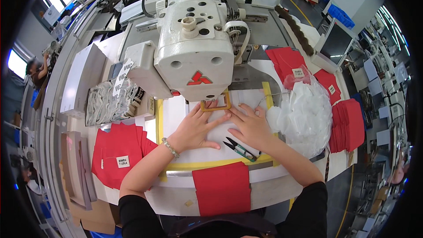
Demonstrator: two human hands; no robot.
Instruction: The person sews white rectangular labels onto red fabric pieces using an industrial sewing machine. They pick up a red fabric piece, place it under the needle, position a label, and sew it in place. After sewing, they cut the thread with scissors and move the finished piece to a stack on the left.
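Table (174, 197), well in from near edge: frame (227, 100) under machine (194, 66); left hand (195, 128) and right hand (250, 126) spread wide at it. Aligning step, seemingly (next move calls for steadiness).

Red, white and yellow around my fingers (219, 121)
Ahead of them, a white metal sewing machine (194, 64) with a red emblem (199, 78); at their tips, an amber rectangular frame (228, 100); right of them, a translucent white plastic heap (304, 117); on my side of them, black-and-green thread snips (241, 150), yellow tape (198, 164) and flat red fabric pieces (222, 189).
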